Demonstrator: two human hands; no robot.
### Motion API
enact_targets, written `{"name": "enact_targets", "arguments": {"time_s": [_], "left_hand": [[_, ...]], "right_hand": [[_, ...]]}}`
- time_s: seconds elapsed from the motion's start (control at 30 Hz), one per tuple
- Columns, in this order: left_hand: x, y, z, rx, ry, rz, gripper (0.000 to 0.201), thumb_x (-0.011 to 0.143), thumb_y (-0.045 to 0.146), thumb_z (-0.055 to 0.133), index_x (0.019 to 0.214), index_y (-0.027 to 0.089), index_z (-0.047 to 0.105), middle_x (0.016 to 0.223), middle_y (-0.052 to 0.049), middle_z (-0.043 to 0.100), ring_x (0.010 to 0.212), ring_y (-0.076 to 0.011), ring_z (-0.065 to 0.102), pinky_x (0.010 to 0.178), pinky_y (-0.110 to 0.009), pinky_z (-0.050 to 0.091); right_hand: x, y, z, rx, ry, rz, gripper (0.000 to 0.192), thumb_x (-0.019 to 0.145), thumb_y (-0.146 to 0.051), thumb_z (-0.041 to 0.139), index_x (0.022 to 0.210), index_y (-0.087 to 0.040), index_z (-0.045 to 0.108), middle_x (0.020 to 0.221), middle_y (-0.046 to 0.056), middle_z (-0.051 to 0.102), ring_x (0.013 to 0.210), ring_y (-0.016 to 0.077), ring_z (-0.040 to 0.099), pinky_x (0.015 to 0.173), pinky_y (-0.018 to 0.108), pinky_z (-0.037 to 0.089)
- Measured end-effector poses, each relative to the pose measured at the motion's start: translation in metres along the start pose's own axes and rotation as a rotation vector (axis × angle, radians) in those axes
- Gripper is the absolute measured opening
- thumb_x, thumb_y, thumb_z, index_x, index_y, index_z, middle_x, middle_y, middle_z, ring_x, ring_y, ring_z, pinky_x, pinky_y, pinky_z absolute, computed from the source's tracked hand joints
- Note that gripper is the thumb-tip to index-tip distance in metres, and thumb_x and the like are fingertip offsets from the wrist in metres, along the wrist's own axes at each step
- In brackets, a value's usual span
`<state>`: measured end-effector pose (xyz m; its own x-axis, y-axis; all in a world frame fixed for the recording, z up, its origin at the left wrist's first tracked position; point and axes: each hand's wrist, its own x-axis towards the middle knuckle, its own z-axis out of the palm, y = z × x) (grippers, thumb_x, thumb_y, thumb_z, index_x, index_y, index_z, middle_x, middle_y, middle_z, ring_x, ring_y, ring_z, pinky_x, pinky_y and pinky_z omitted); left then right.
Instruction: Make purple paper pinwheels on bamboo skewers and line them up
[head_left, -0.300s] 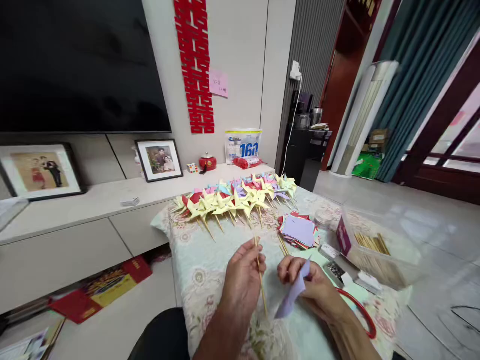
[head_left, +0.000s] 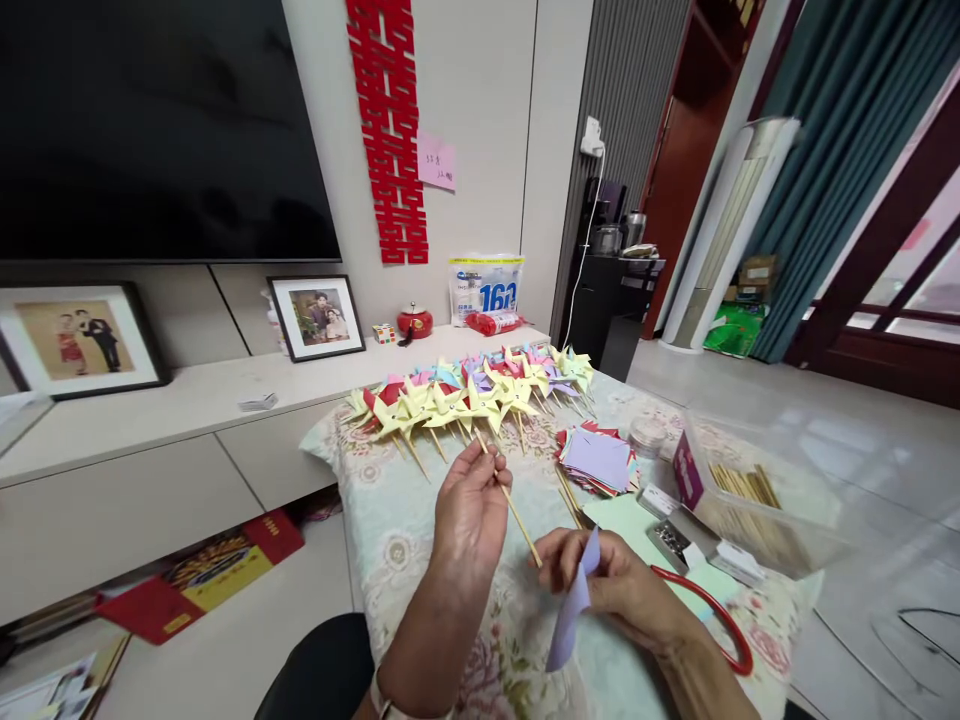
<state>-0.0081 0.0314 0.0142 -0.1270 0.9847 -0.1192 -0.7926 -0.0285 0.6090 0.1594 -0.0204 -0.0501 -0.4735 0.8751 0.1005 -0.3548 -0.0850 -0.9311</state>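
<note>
Room: tiled floor (head_left: 862,450); pale wall carrying a large dark television (head_left: 157,120), a red paper-cut decoration (head_left: 390,130) and a pink note (head_left: 437,163); teal curtains (head_left: 817,170) at right beside a tall white floor unit (head_left: 735,230).

Long low cabinet (head_left: 150,440) under the television: two framed photographs (head_left: 79,340) (head_left: 316,317), a small red pot (head_left: 415,322), a white bag with blue print (head_left: 486,287).

Desk (head_left: 397,540), covered by a floral cloth, directly before the person.

Containers: clear plastic box (head_left: 757,500) on the desk's right side, holding a bundle of wooden sticks laid flat; a small round clear tub (head_left: 646,436) just beside it, contents not discernible.

On the cloth: row of paper pinwheels (head_left: 472,390), mostly yellow with pink, blue and purple, lying along the far edge with sticks pointing toward the person; stack of coloured paper squares (head_left: 598,460), purple on top, near the box; red-handled scissors (head_left: 712,615) at right, near the right wrist.

Left hand (head_left: 471,515): raised above the cloth, fingertips pinching a thin wooden stick (head_left: 514,512) that slants down to the right.

Right hand (head_left: 607,585): low over the cloth, fingers closed on a pale purple paper piece (head_left: 574,605) hanging down from the grip; the stick's lower tip lies just beside this hand.
</note>
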Motion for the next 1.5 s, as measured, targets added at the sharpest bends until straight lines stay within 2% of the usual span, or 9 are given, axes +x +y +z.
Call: {"name": "enact_targets", "arguments": {"time_s": [0.3,0.47,0.6,0.73,0.83,0.97,1.13,1.33,1.5], "left_hand": [[-0.013,-0.010,-0.002,-0.104,0.048,-0.075,0.026,0.071,-0.003,0.067,0.091,0.012,0.061,0.079,-0.004,0.064,0.065,-0.0095,0.059,0.059,-0.018,0.045],[-0.017,-0.011,-0.011,0.134,0.000,-0.036,0.031,0.076,0.010,0.070,0.105,0.014,0.060,0.099,-0.008,0.064,0.080,-0.0144,0.064,0.076,-0.029,0.052],[-0.019,-0.007,-0.028,0.797,-0.019,0.483,0.051,0.086,0.018,0.062,0.134,0.020,0.047,0.139,-0.018,0.049,0.122,-0.0298,0.055,0.098,-0.050,0.045],[-0.021,0.003,-0.046,1.432,-0.639,1.103,0.035,0.093,0.007,0.046,0.116,0.025,0.064,0.135,-0.009,0.060,0.142,-0.0320,0.038,0.115,-0.059,0.019],[-0.017,0.009,-0.054,1.577,-0.898,1.264,0.026,0.096,0.007,0.046,0.099,0.020,0.068,0.109,-0.005,0.073,0.135,-0.0290,0.049,0.118,-0.057,0.010],[-0.009,0.014,-0.056,1.634,-0.947,1.311,0.024,0.097,0.011,0.049,0.085,0.020,0.068,0.079,0.001,0.069,0.111,-0.0225,0.065,0.119,-0.054,0.016],[-0.013,0.020,-0.052,1.734,-0.850,1.110,0.025,0.093,0.013,0.048,0.080,0.017,0.069,0.075,-0.004,0.066,0.071,-0.0192,0.063,0.081,-0.040,0.051],[-0.037,0.009,-0.039,1.274,-0.292,0.254,0.014,0.080,0.022,0.059,0.069,0.017,0.067,0.058,0.001,0.057,0.049,-0.0127,0.049,0.048,-0.023,0.036],[-0.048,-0.004,-0.030,0.903,-0.175,-0.131,0.012,0.070,0.028,0.067,0.068,0.016,0.067,0.046,0.005,0.051,0.043,-0.0105,0.045,0.047,-0.022,0.035]], "right_hand": [[0.000,-0.001,0.007,-0.135,-0.007,0.061,0.019,0.072,-0.029,0.084,0.077,-0.016,0.072,0.078,0.001,0.063,0.072,0.0143,0.053,0.067,0.027,0.039],[0.001,-0.003,0.006,-0.191,0.006,0.069,0.023,0.072,-0.033,0.084,0.077,-0.015,0.070,0.076,0.000,0.061,0.068,0.0133,0.050,0.065,0.026,0.038],[0.002,0.000,0.001,-0.188,0.049,0.039,0.025,0.072,-0.034,0.084,0.077,-0.016,0.069,0.076,0.000,0.060,0.070,0.0141,0.050,0.066,0.027,0.037],[0.002,0.001,-0.001,-0.194,0.074,0.012,0.024,0.074,-0.034,0.083,0.076,-0.016,0.067,0.074,-0.001,0.059,0.070,0.0135,0.048,0.067,0.027,0.036],[0.002,0.000,0.001,-0.187,0.071,0.011,0.022,0.075,-0.033,0.083,0.076,-0.017,0.068,0.076,-0.001,0.059,0.072,0.0138,0.049,0.069,0.027,0.039],[0.002,0.001,0.001,-0.162,0.035,0.002,0.022,0.074,-0.035,0.084,0.078,-0.017,0.071,0.081,0.001,0.062,0.074,0.0147,0.052,0.070,0.028,0.041],[0.002,0.003,-0.006,-0.126,0.034,-0.054,0.018,0.073,-0.031,0.086,0.077,-0.018,0.074,0.093,0.005,0.067,0.084,0.0168,0.056,0.074,0.028,0.042],[0.001,0.005,-0.006,-0.141,0.101,-0.126,0.019,0.072,-0.033,0.086,0.075,-0.019,0.074,0.079,0.003,0.064,0.073,0.0164,0.054,0.068,0.028,0.040],[0.003,0.007,-0.003,-0.129,0.149,-0.224,0.011,0.075,-0.027,0.083,0.073,-0.021,0.073,0.081,0.003,0.062,0.075,0.0171,0.053,0.068,0.028,0.038]]}}
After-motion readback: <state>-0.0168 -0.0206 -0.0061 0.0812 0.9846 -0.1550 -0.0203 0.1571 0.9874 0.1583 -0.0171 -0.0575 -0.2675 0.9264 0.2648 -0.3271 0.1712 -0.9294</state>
